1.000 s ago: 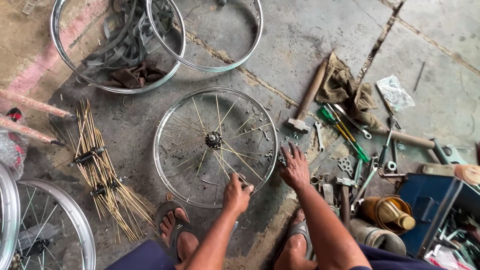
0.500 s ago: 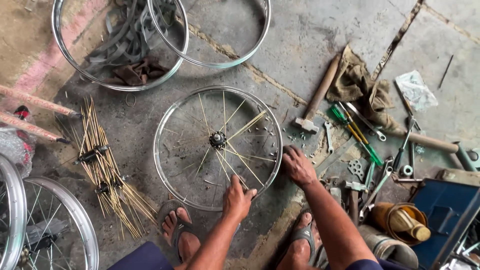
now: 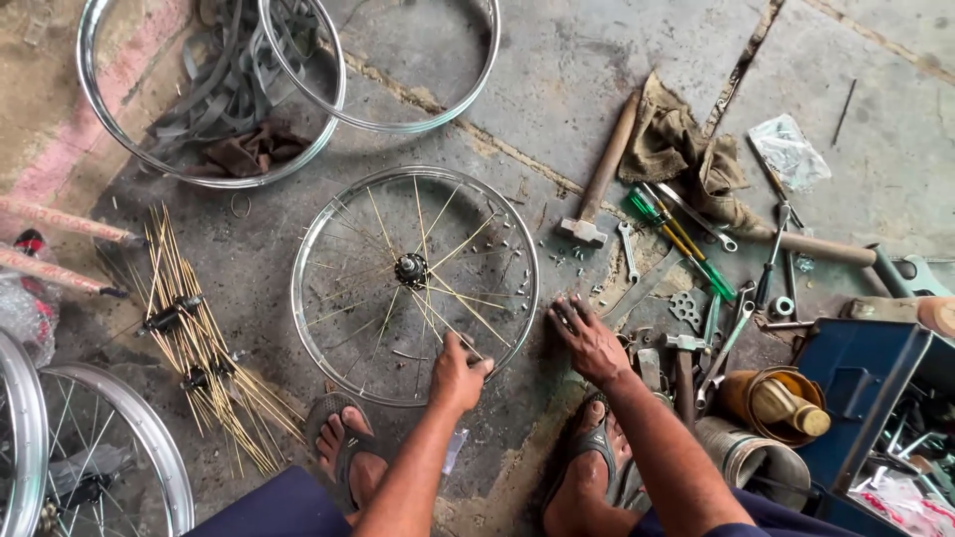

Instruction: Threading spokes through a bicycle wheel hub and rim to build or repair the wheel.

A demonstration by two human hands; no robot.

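A bicycle wheel lies flat on the concrete floor, its chrome rim (image 3: 308, 239) partly laced with brass-coloured spokes running to the hub (image 3: 411, 268). My left hand (image 3: 456, 376) pinches a spoke at the near edge of the rim. Just right of the rim, my right hand (image 3: 587, 338) rests flat on the floor with fingers spread, beside small loose nipples (image 3: 569, 261). Both my feet in sandals sit below the wheel.
Bundles of loose spokes (image 3: 194, 338) lie at left. Two bare rims (image 3: 328, 109) with rubber strips lie at the top. A hammer (image 3: 602, 179), rag, wrenches and screwdrivers (image 3: 686, 244) are scattered at right, next to a blue toolbox (image 3: 865, 398). Built wheels (image 3: 60, 447) sit bottom left.
The view has shifted slightly. My left hand stays at the rim's near edge on a spoke; my right hand has moved a little down and right beside the rim.
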